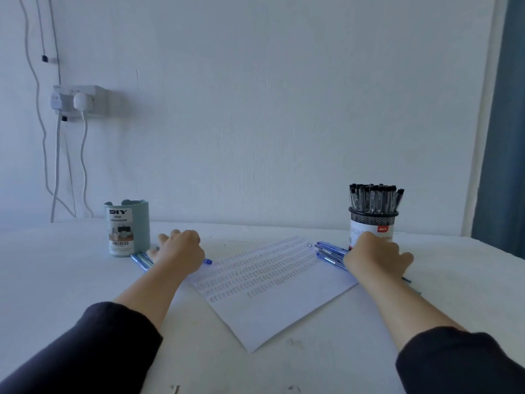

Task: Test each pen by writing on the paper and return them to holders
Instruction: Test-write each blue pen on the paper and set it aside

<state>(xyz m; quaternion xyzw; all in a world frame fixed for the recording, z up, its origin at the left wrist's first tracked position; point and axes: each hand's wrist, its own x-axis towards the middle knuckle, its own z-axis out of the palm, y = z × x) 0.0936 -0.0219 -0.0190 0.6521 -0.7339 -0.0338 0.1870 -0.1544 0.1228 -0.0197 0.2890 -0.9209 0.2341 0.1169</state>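
Observation:
A white sheet of paper (272, 291) with several rows of small written marks lies at an angle on the table. My left hand (179, 251) is knuckles-up beside the teal holder (127, 227), its fingers curled over a blue pen (208, 261) whose cap sticks out to the right. More blue pens (141, 260) lie at its left. My right hand (375, 257) lies on a bunch of blue pens (329, 251) at the paper's right corner, in front of a black mesh holder (372, 223). Its fingertips are hidden. The mesh holder is full of black pens (375, 198).
The white table (71, 274) ends at a white wall. A wall socket (81, 102) with plugs and hanging cables is at the left. A blue curtain (502, 123) hangs at the right edge. Dark sleeves cover both my forearms.

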